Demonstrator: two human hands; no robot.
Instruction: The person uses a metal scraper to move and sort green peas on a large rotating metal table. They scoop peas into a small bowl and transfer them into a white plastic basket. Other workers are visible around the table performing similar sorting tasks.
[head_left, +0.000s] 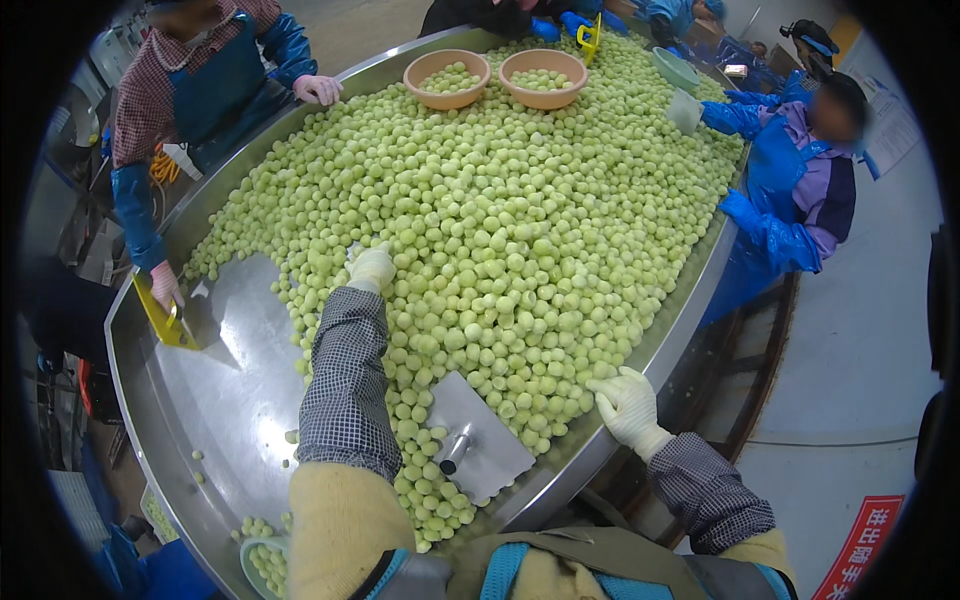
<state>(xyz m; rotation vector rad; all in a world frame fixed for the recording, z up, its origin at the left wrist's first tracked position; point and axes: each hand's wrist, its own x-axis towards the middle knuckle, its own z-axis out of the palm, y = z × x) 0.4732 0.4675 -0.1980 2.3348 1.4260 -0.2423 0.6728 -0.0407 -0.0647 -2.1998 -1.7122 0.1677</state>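
Observation:
A deep heap of round, pale-green fruits (487, 225) covers most of a metal sorting table. My left hand (373, 267), in a pale glove, reaches down into the heap; its fingertips are hard to make out, so I cannot tell whether it holds anything. My right hand (628, 409), gloved the same way, is at the table's right rim with its fingers by the outermost fruits and the thumb apart. Between my forearms a flat metal scraper plate (487, 435) with a short tubular handle (456, 450) lies on the fruits.
Two orange bowls (448, 99) of fruit stand at the far side; a green bowl (259, 551) is at lower left. At left, a co-worker's pink-gloved hand (166, 285) holds a yellow scraper (163, 319). A blue-sleeved co-worker (787, 180) stands right. Raised metal rims (694, 289) edge the table.

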